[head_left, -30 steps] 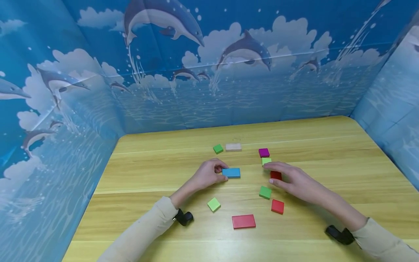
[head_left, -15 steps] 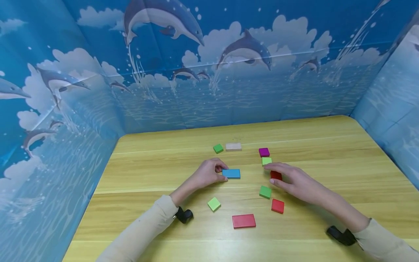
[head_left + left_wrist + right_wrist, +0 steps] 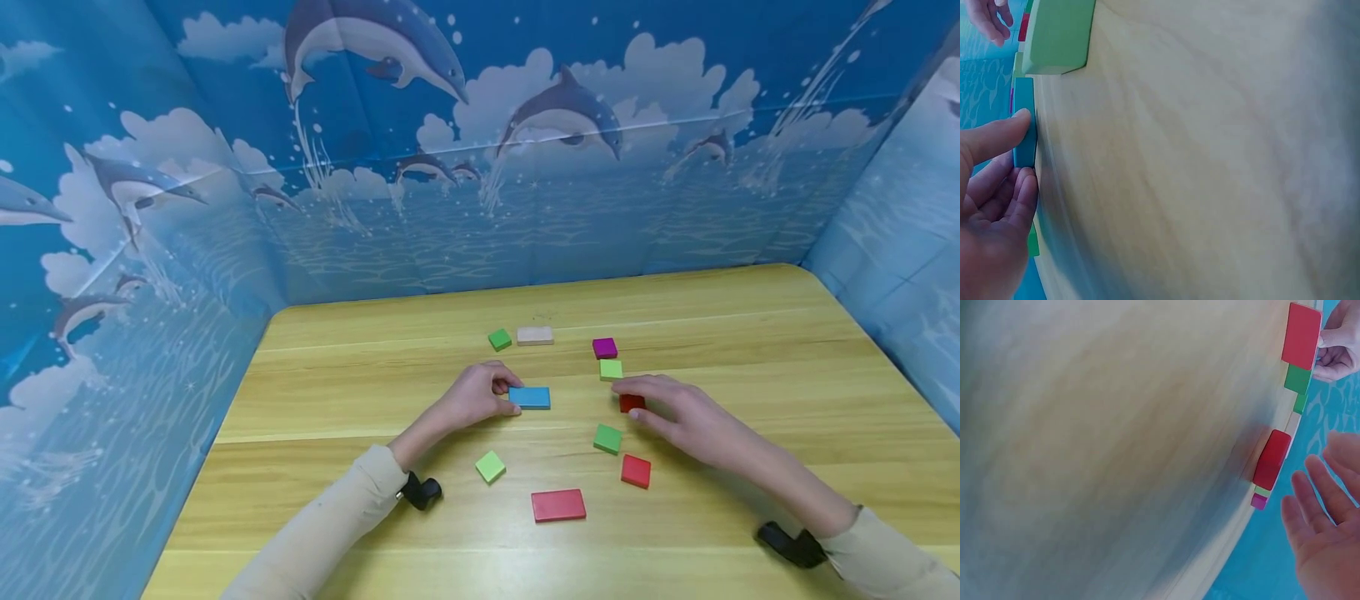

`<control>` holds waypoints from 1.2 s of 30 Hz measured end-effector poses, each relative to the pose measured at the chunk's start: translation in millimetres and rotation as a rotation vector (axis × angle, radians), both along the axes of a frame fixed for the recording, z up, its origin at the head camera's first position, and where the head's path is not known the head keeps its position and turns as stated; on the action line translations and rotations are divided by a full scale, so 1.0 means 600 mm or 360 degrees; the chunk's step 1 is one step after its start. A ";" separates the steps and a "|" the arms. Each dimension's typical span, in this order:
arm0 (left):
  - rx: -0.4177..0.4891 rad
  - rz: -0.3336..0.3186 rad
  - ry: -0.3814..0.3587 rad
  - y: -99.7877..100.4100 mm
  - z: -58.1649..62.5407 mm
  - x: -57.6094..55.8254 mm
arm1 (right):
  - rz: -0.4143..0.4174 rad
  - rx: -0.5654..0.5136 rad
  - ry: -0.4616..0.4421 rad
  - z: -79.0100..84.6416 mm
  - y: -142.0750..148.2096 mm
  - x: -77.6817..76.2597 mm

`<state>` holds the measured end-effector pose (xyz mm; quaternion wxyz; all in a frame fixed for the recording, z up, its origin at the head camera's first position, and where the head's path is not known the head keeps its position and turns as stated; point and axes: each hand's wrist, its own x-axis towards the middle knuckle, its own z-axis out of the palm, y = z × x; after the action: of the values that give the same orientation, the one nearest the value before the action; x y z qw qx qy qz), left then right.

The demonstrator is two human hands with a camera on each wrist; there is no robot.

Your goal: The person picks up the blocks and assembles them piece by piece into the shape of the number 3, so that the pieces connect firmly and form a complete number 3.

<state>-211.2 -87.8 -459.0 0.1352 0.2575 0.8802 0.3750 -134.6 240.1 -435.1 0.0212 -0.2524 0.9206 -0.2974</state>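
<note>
A flat blue rectangular block [image 3: 529, 398] lies near the middle of the table, and my left hand [image 3: 476, 396] holds its left end between thumb and fingers. The left wrist view shows the thumb on one side of the blue block [image 3: 1024, 137] and fingertips at its lower end. My right hand [image 3: 678, 417] hovers with fingers extended over a dark red block [image 3: 632, 403], partly covering it in the head view. In the right wrist view a gap shows between the right hand [image 3: 1329, 537] and that red block [image 3: 1271, 460].
Around the hands lie a light green square [image 3: 611, 370], a purple square [image 3: 604, 348], a green square [image 3: 607, 438], a red square [image 3: 636, 472], a long red block [image 3: 558, 505], another light green square [image 3: 491, 467], a pale block [image 3: 535, 336] and another green square [image 3: 500, 339].
My right hand has drawn slightly to the right, uncovering more of the light green square and shifting off the dark red block. The left hand and the blue block have hardly moved.
</note>
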 end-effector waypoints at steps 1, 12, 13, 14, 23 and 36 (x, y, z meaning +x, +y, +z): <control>-0.0003 -0.0001 -0.0001 0.000 0.000 -0.001 | 0.0002 0.0002 0.0012 0.000 0.000 -0.001; 0.0042 -0.0010 -0.0002 -0.001 0.001 -0.001 | 0.0028 0.0022 -0.0013 -0.008 0.013 -0.011; 0.0044 -0.0012 -0.0002 -0.001 0.000 -0.001 | 0.0029 0.0025 -0.0025 -0.009 0.014 -0.012; 0.0045 -0.0013 -0.0003 -0.001 0.000 -0.001 | 0.0028 0.0028 -0.0032 -0.010 0.015 -0.013; 0.0047 -0.0021 0.0001 -0.001 -0.004 0.000 | -0.0025 0.0076 -0.0137 -0.012 0.021 -0.015; 0.0061 0.0007 -0.0021 -0.004 -0.001 0.003 | 0.0025 0.0131 -0.0155 -0.012 0.020 -0.023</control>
<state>-209.4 -90.3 -459.9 0.1353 0.2557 0.8725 0.3938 -148.3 252.1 -442.2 0.0788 -0.2438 0.9279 -0.2710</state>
